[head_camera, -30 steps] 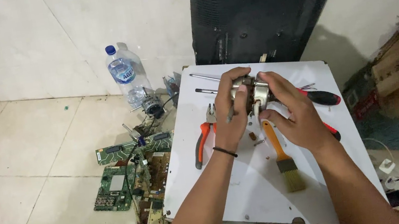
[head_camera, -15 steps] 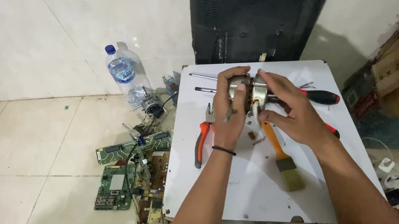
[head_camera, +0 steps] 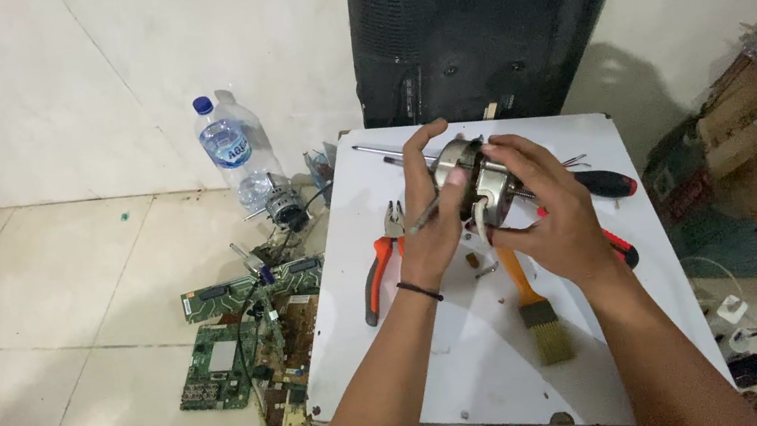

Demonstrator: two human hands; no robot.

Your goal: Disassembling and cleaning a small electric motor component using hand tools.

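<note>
- Round metal motor housing [head_camera: 475,185] held above white board [head_camera: 484,368], near its 12 o'clock edge; judged heavy, rigid, smooth-sided; best taken by the rim.
- Left hand [head_camera: 429,225] wrapped on 9 o'clock side, right hand [head_camera: 546,217] closed on 3 o'clock side.
- Versus 0.5 s ago: housing tilted slightly, grip unchanged.
- Orange pliers [head_camera: 377,269] at 8 o'clock, brush [head_camera: 536,315] at 5 o'clock.

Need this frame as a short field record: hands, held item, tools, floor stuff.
left hand: grips round metal motor, wears black wristband
right hand: grips motor from the other side
surface: white panel
tools on panel: orange pliers, brush, black-red screwdriver
floor, left of panel: circuit boards, water bottle
behind: black TV back
</note>
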